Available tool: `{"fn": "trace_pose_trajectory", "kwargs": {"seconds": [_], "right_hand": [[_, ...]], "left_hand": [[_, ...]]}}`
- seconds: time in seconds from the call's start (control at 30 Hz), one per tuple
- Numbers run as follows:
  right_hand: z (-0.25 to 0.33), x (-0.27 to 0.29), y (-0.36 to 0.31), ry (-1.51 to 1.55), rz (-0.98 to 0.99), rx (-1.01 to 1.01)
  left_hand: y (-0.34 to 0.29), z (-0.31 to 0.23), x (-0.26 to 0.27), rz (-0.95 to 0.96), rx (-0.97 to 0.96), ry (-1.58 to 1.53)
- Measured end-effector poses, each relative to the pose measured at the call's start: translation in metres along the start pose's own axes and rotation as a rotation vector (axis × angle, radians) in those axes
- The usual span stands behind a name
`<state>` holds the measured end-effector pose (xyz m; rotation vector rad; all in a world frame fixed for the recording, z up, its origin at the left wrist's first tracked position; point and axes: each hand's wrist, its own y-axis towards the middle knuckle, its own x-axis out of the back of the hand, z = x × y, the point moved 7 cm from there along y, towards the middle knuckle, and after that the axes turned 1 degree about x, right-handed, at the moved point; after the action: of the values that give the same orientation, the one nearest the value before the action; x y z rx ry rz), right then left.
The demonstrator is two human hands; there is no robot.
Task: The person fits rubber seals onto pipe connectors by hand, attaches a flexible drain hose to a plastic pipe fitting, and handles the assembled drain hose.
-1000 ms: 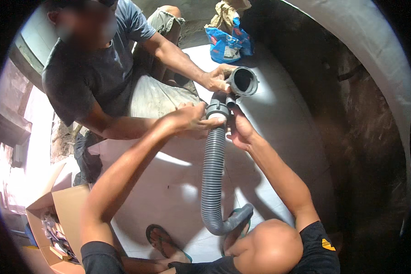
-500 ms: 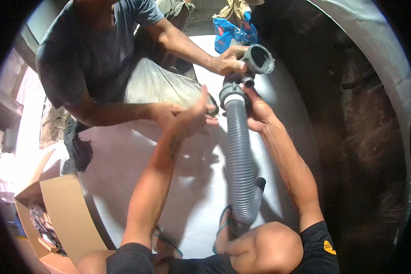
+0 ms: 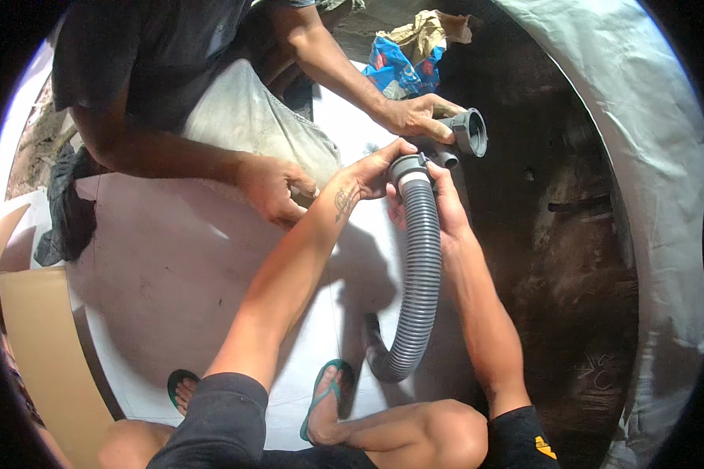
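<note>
Ribbed matt grey plastic hose [image 3: 420, 266], smooth plastic fitting [image 3: 469, 131], glossy white panel [image 3: 172, 273].

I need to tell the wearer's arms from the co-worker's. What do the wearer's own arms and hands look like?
Both forearms come up from the lower edge, bare, with no gloves, watch or rings visible. The left forearm bears a small dark tattoo near the wrist. The left hand and right hand are uncovered.

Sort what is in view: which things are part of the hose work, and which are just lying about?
In the work:
grey corrugated hose, its top end held by the left hand and right hand
grey pipe fitting, gripped by a co-worker's hand

Lying about:
blue plastic bag
crumpled brown paper
cardboard sheet
dark cloth
</note>
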<state>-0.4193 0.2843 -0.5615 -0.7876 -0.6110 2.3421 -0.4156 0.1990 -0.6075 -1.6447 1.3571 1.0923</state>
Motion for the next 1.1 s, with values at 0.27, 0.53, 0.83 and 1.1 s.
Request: {"fn": "trace_pose_trajectory", "kwargs": {"seconds": [0.27,0.53,0.83,1.1], "right_hand": [[-0.027,-0.019,-0.008,0.430,0.414,0.039],[-0.002,0.010,-0.008,-0.377,-0.130,0.310],[0.017,0.001,-0.008,-0.497,-0.073,0.422],[0.021,0.012,0.004,-0.613,-0.200,0.361]], "left_hand": [[0.002,0.003,-0.005,0.089,0.053,0.088],[0.010,-0.002,0.011,0.175,-0.059,0.069],[0.008,0.001,0.012,0.126,-0.089,0.086],[0.009,0.002,0.010,0.138,-0.069,0.091]]}}
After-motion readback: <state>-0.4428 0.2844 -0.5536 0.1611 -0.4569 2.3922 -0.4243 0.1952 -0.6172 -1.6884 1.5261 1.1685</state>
